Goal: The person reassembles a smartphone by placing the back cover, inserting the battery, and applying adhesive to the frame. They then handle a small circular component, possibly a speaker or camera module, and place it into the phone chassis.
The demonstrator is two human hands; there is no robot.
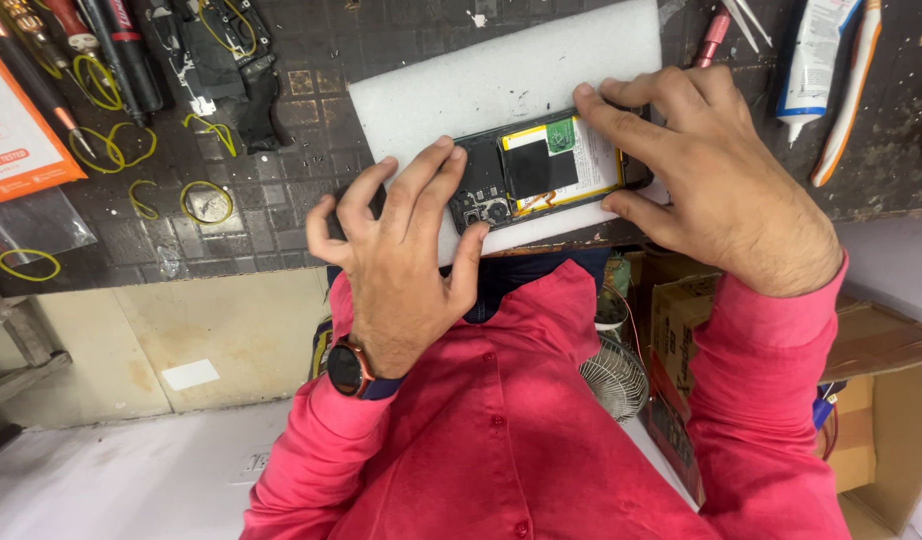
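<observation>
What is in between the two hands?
In the head view, the opened phone, its battery showing, lies on white foam between the left hand and right hand.

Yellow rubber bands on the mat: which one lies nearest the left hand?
The round loop lying flat just beside the left hand. The other bands sit farther off, near the tools and the orange packet.
</observation>
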